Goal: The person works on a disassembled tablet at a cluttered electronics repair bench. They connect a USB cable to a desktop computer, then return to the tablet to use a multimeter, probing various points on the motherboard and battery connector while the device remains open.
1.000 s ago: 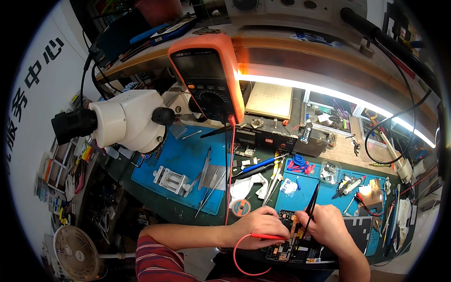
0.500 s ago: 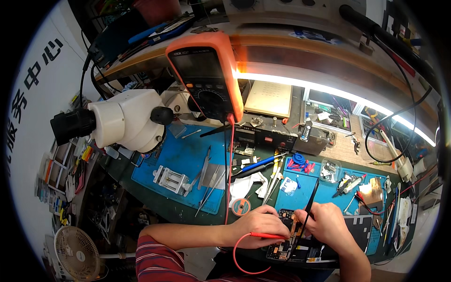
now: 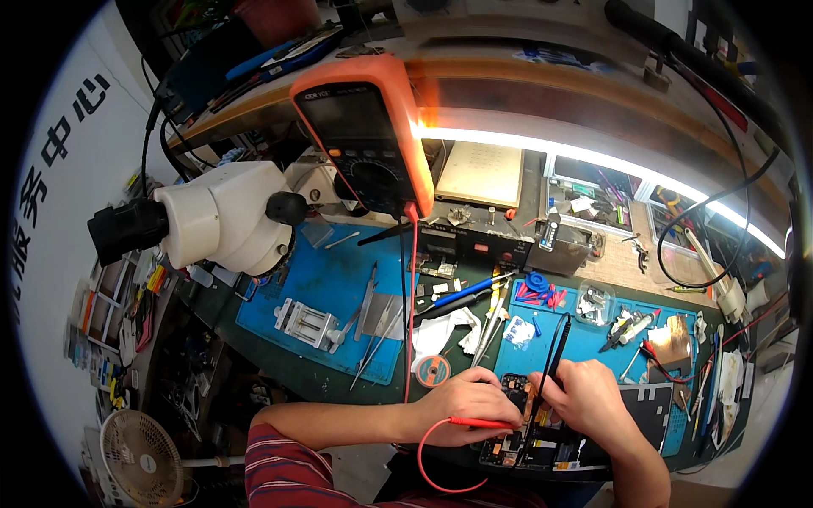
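Note:
An opened smartphone point(image 3: 512, 385) with bare circuit parts lies at the front of the bench, under both my hands. My left hand point(image 3: 470, 408) is closed round a red test probe point(image 3: 478, 422), whose red lead loops down toward my lap. It rests over the left side of the phone; the probe's tip is hidden by the fingers. My right hand point(image 3: 584, 398) grips black tweezers point(image 3: 556, 345), held steeply with the joined end up and the points down at the phone's middle. Whether the points touch a part I cannot tell.
An orange multimeter point(image 3: 364, 140) stands above, its leads hanging down. At left are a white microscope point(image 3: 224, 216) and a metal clamp point(image 3: 306, 323) on a blue mat point(image 3: 296, 271). A solder spool point(image 3: 433, 371) sits beside my left hand; a black panel point(image 3: 650, 411) lies right.
The tweezers have turned in my right hand, so both arms now show, and their upper end has shifted slightly. My left hand keeps the red probe nearly still. The view has tilted a little.

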The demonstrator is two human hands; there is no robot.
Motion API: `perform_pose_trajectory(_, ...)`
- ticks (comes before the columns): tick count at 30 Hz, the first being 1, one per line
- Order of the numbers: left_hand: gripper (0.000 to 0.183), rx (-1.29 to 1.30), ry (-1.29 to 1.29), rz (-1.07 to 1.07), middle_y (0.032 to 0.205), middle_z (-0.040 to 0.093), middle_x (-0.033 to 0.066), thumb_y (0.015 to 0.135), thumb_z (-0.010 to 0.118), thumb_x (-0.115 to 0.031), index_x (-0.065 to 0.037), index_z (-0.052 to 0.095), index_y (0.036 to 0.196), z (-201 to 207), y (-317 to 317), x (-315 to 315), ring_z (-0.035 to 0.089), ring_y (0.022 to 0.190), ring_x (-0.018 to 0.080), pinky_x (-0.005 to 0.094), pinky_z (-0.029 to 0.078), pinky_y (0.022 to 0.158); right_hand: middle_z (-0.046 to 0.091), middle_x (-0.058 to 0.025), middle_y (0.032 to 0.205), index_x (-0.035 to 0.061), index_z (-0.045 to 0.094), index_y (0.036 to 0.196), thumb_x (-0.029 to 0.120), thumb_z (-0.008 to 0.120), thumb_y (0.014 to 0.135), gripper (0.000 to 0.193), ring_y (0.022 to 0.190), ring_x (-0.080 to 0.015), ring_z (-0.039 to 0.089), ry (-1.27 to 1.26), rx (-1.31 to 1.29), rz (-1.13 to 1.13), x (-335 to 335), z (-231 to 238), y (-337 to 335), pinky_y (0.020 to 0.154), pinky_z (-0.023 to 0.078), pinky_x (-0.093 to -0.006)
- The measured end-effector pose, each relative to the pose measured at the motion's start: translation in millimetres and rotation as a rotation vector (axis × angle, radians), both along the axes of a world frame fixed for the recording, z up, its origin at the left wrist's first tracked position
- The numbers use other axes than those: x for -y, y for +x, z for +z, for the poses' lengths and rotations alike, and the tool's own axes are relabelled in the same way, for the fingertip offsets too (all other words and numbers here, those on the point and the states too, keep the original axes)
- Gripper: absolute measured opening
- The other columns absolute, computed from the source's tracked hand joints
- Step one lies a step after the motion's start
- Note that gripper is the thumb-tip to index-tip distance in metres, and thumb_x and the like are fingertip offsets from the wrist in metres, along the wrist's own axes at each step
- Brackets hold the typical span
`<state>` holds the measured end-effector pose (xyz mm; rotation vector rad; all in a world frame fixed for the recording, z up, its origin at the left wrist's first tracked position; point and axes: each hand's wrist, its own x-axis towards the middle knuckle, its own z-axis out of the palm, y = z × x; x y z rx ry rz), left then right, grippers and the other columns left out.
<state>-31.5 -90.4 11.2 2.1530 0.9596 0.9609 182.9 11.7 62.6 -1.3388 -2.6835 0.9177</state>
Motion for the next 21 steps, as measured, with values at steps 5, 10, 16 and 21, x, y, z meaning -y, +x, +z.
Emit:
perform_pose_trajectory(5,0.02,-0.034,0.076,0.02,0.103,0.074,-0.0026,0.088,0.079,-0.017,-0.015,0.073,0.107,-1,0,-7,0.069,0.095,0.0143,0.0319,0.048,0.094,0.065,-0.0217,0.064,0.0006,0.066,0.07,0.044,0.064,0.098,0.051,0.063,-0.0418,0.067,0.03,-0.011,0.006,-3,-7,0,0.058,0.053,-0.0494)
perform_pose_trajectory(10,0.021,-0.054,0.046,0.035,0.102,0.076,-0.0011,0.086,0.08,-0.015,-0.014,0.074,0.106,3,1,-7,0.071,0.095,0.014,0.0321,0.049,0.093,0.064,-0.0216,0.062,-0.0001,0.066,0.07,0.044,0.063,0.098,0.052,0.062,-0.0419,0.067,-0.021,-0.006,0.01,-5,-5,-3,0.056,0.052,-0.0496)
perform_pose_trajectory(16,0.021,-0.071,0.047,0.027,0.101,0.077,-0.001,0.086,0.08,-0.016,-0.014,0.074,0.105,4,2,-8,0.071,0.093,0.0137,0.0322,0.049,0.092,0.063,-0.021,0.06,0.0,0.066,0.07,0.043,0.063,0.099,0.052,0.06,-0.0414,0.066,-0.024,-0.03,-0.007,-2,-5,-1,0.056,0.052,-0.0493)
perform_pose_trajectory(21,0.019,-0.086,0.047,0.03,0.099,0.076,-0.0015,0.086,0.08,-0.016,-0.014,0.073,0.103,4,1,-8,0.071,0.091,0.0138,0.0325,0.048,0.092,0.066,-0.0206,0.065,0.0001,0.066,0.072,0.042,0.061,0.1,0.051,0.063,-0.0406,0.067,-0.044,-0.005,0.003,-3,-2,-2,0.058,0.053,-0.0491)
